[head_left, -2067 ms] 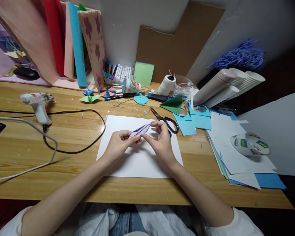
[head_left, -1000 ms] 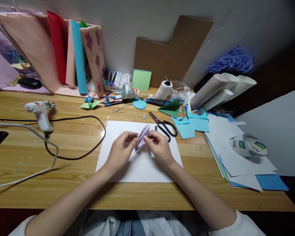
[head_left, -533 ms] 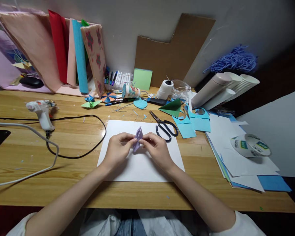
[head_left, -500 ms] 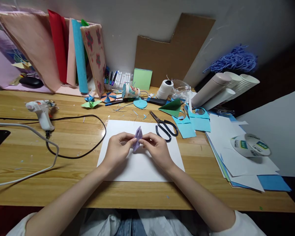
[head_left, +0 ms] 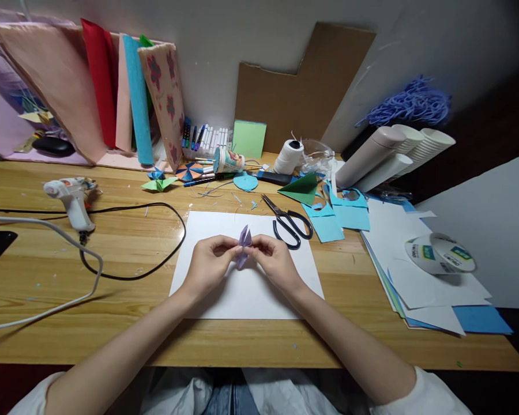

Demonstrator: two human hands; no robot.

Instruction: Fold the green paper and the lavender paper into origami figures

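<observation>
A small folded purple paper [head_left: 243, 235] is pinched between both hands, its pointed tip upward. My left hand [head_left: 210, 260] grips its left side with thumb and fingers. From the right, my right hand [head_left: 274, 257] holds it the same way, the two thumbs nearly meeting in front of it. Beneath the hands lies a white sheet [head_left: 246, 300] on the wooden table [head_left: 125, 323]. Black-handled scissors [head_left: 292, 225] rest partly on the sheet, just beyond my right hand. The fingertips behind the purple paper are hidden.
A glue gun [head_left: 73, 202] and its black cable lie at the left. Along the back are markers [head_left: 211, 139], a thread spool [head_left: 288, 157] and a green paper piece [head_left: 300, 189]. Paper sheets [head_left: 415, 282] with a tape roll [head_left: 440, 253] on them lie at the right.
The purple paper stands more upright, and its upper part has spread slightly apart. Both thumbs have come closer together at its middle.
</observation>
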